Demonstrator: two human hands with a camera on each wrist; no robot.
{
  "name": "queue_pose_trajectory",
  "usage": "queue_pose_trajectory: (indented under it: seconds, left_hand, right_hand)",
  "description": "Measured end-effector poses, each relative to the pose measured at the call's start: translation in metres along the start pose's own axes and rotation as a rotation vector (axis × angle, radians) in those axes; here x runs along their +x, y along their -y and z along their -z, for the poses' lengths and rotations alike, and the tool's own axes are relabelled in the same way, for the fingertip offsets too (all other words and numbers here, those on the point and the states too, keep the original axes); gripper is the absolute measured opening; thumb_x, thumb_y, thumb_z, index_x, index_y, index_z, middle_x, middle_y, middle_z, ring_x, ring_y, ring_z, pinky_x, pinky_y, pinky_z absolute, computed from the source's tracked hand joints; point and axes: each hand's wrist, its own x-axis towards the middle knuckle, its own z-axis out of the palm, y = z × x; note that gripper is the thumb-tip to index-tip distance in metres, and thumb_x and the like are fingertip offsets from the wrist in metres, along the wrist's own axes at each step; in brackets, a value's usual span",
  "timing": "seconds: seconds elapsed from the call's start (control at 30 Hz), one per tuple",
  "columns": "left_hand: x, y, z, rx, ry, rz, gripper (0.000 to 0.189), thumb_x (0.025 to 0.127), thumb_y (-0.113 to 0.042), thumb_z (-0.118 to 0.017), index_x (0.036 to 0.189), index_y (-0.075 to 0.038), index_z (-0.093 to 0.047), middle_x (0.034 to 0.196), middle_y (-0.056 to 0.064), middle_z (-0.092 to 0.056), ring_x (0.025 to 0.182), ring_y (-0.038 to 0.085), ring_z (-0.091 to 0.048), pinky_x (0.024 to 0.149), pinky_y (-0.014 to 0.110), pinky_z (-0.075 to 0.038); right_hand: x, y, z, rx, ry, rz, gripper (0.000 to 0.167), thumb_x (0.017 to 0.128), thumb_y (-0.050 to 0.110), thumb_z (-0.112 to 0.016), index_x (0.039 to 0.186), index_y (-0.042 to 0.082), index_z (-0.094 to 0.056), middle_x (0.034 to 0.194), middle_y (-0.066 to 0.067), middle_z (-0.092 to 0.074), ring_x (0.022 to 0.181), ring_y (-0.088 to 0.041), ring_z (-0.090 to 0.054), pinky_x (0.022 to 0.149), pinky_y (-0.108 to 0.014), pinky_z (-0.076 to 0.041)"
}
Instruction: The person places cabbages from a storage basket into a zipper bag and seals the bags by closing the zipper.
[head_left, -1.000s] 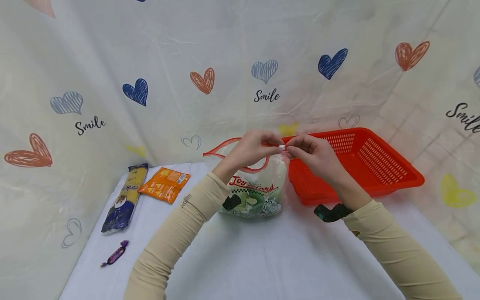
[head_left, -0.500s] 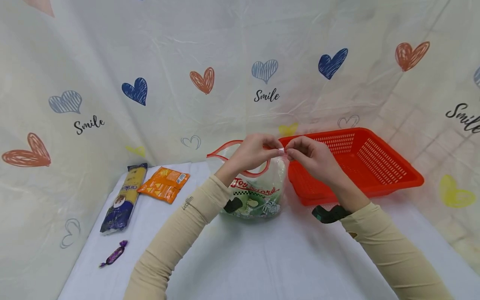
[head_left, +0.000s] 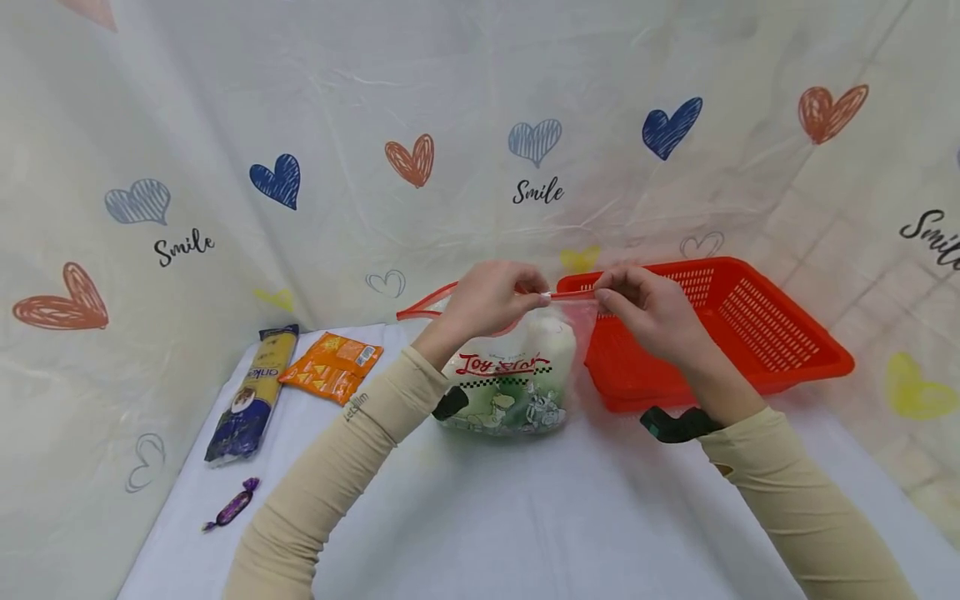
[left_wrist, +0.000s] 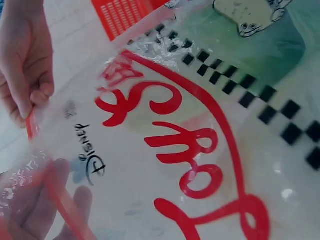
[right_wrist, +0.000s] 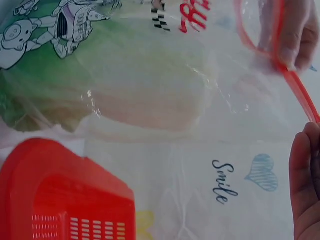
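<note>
A clear zip bag (head_left: 498, 400) with a red edge, red lettering and green cartoon print stands upright on the table, something pale and bulky inside. Near the middle of its red zip strip (head_left: 575, 295), my left hand (head_left: 495, 296) pinches a small whitish slider between thumb and forefinger. My right hand (head_left: 651, 321) pinches the strip's right end. Left of the slider the bag's mouth gapes; to its right the two edges lie together. Through the clear plastic in the left wrist view, my left hand's fingers (left_wrist: 30, 212) show blurred.
A red perforated basket (head_left: 780, 379) stands right of the bag, partly behind my right hand. To the left lie a blue and gold packet (head_left: 251, 400), an orange snack packet (head_left: 332, 367) and a purple wrapped candy (head_left: 232, 507). A printed curtain (head_left: 322, 108) hangs behind the white-covered table (head_left: 510, 525).
My hands were fingertip to fingertip at the strip's right end. My left hand has slid left with the slider and my right slightly right, so a stretch of joined red strip shows between them.
</note>
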Motion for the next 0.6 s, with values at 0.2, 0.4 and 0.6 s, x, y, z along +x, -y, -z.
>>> queue_pose_trajectory:
  seconds: [0.2,0.4,0.6]
  left_hand:
    - [-0.012,0.016,0.009,0.001,-0.001,0.071,0.017,0.093,-0.028,-0.067,0.105,-0.019,-0.075,0.099,-0.007,-0.072,0.091,0.01,-0.063,0.076,0.03,-0.049]
    - [-0.026,0.042,0.018,-0.006,-0.032,0.121,0.018,0.092,-0.028,-0.068,0.105,-0.017,-0.075,0.102,-0.004,-0.072,0.095,0.014,-0.064,0.08,0.034,-0.05]
    - [-0.043,0.065,0.028,-0.072,-0.049,0.167,0.018,0.092,-0.026,-0.068,0.104,-0.015,-0.075,0.099,-0.001,-0.072,0.095,0.018,-0.064,0.079,0.038,-0.051]
  right_hand:
    - [-0.003,-0.007,0.01,-0.022,-0.029,-0.029,0.018,0.097,0.019,-0.061,0.11,0.007,-0.062,0.097,-0.007,-0.062,0.086,-0.021,-0.06,0.073,-0.015,-0.052]
    - [-0.005,-0.016,0.017,-0.044,-0.053,-0.041,0.019,0.097,0.021,-0.061,0.11,0.007,-0.062,0.096,-0.007,-0.062,0.083,-0.018,-0.058,0.071,-0.015,-0.052]
    - [-0.005,-0.022,0.02,-0.067,-0.061,-0.059,0.023,0.098,0.026,-0.059,0.111,0.008,-0.061,0.097,-0.005,-0.062,0.085,-0.023,-0.058,0.071,-0.014,-0.051]
